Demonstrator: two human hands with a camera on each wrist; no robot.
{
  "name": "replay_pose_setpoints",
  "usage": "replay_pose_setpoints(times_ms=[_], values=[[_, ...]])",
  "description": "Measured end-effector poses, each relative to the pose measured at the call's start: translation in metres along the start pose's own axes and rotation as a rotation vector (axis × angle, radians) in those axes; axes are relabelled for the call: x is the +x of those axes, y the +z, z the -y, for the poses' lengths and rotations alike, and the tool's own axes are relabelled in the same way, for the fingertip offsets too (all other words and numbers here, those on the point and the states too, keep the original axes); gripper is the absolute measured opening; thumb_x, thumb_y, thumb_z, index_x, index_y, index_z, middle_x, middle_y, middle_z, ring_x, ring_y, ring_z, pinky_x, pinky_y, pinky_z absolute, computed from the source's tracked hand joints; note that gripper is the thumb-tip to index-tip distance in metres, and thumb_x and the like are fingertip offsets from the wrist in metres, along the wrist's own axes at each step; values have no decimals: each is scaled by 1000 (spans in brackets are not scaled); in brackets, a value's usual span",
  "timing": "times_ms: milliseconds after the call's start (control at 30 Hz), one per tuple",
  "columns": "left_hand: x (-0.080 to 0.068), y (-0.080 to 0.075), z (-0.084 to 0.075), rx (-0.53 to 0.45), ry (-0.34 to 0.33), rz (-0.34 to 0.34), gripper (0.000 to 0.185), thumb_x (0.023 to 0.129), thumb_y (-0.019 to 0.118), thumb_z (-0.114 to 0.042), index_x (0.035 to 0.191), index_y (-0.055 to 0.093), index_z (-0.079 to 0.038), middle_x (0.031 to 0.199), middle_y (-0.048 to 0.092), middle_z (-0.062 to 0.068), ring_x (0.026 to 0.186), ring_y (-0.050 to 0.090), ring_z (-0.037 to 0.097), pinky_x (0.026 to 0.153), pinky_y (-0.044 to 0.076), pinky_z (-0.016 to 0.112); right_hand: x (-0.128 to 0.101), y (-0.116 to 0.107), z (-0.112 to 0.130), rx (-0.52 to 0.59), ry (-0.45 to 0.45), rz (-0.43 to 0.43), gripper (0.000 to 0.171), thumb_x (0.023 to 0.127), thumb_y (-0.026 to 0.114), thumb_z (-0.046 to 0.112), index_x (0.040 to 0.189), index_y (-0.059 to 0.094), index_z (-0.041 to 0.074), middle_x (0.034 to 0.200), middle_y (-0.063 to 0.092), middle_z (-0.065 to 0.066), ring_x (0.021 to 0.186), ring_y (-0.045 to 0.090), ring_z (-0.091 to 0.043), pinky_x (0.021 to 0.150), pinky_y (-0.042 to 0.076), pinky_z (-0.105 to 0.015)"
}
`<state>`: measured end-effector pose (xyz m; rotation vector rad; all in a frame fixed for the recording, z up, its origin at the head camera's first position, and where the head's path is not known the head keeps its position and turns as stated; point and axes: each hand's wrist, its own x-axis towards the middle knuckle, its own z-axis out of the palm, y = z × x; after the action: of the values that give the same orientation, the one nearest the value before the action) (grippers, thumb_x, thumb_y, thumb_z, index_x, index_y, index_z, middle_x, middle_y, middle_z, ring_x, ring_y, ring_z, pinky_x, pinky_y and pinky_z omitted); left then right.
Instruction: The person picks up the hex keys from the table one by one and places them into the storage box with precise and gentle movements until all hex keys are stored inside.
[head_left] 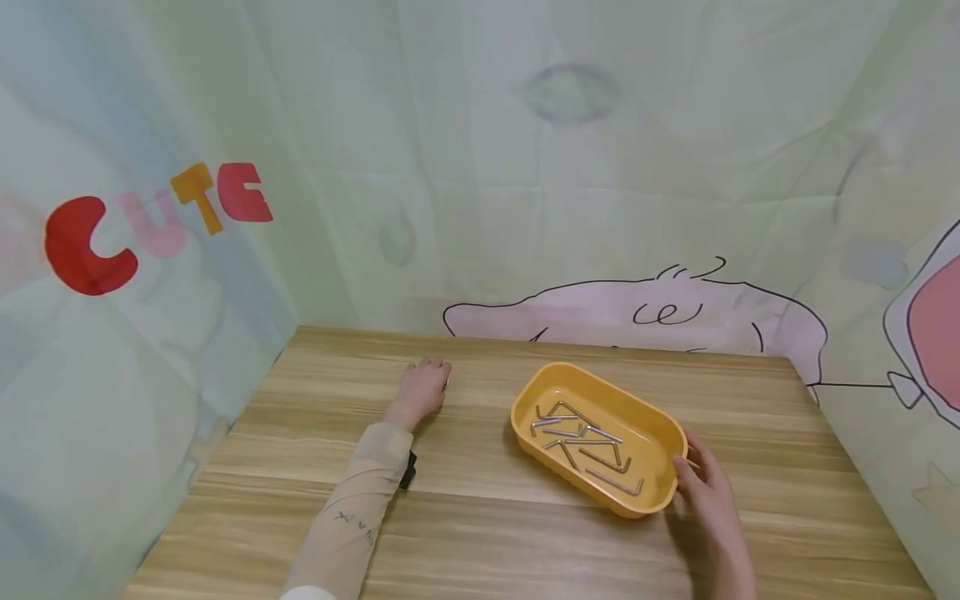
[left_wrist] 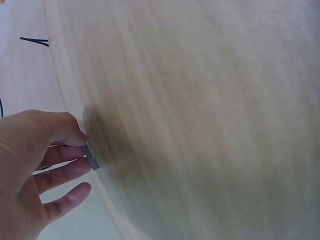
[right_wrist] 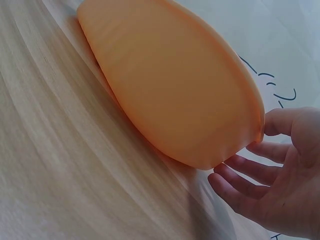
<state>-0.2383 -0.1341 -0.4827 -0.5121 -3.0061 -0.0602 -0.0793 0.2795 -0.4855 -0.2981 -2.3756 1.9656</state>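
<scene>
My right hand (head_left: 708,492) grips the right end of a yellow-orange plastic tray (head_left: 592,383), thumb over the rim and fingers beneath. The right wrist view shows the tray's underside (right_wrist: 170,85), with the held end raised above the wood. Several L-shaped metal hex keys (head_left: 592,443) lie loosely inside. Away to the left, near the table's back edge, my left hand (head_left: 420,390) is low over the wood. Between its thumb and fingers it pinches a grey metal hex key (left_wrist: 90,157); one short straight end shows and the rest is hidden.
The wood-grain table (head_left: 480,542) ends at a light green printed curtain (head_left: 480,167) behind, with more of it on both sides. A black band piece (head_left: 408,471) shows at the left sleeve (head_left: 352,508).
</scene>
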Motion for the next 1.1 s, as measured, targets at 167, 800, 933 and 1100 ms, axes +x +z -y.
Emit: replay_pose_setpoints(times_ms=[167, 800, 933, 1100], values=[[-3, 3, 0, -10, -8, -21, 15, 88, 58, -5, 103, 61, -3, 102, 63, 14, 100, 61, 32, 79, 52, 48, 0, 0, -1, 12, -11, 0, 57, 99, 49, 18, 147, 27, -3, 104, 49, 34, 94, 51, 15, 77, 49, -10], [-22, 3, -13, -95, 7, -91, 10, 86, 61, 1, 86, 56, -7, 83, 56, 7, 81, 54, 25, 64, 50, 36, -1, -1, -2, -43, -7, -3, 56, 101, 46, 21, 148, 27, -2, 111, 49, 21, 96, 49, 16, 79, 46, -7], [-25, 3, -19, -129, -6, -80, 10, 87, 59, 2, 87, 55, -7, 84, 55, 7, 80, 52, 24, 64, 47, 35, -1, 0, -1, -30, 25, 0, 56, 101, 45, 23, 149, 26, 1, 121, 48, 5, 98, 49, 14, 81, 45, -8], [-28, 3, -23, -128, -8, -98, 8, 88, 59, -1, 88, 57, -9, 85, 56, 5, 79, 52, 22, 61, 46, 33, -1, 1, -1, -51, 15, 6, 56, 101, 44, 23, 149, 25, 0, 130, 44, -9, 97, 48, 15, 80, 45, -8]])
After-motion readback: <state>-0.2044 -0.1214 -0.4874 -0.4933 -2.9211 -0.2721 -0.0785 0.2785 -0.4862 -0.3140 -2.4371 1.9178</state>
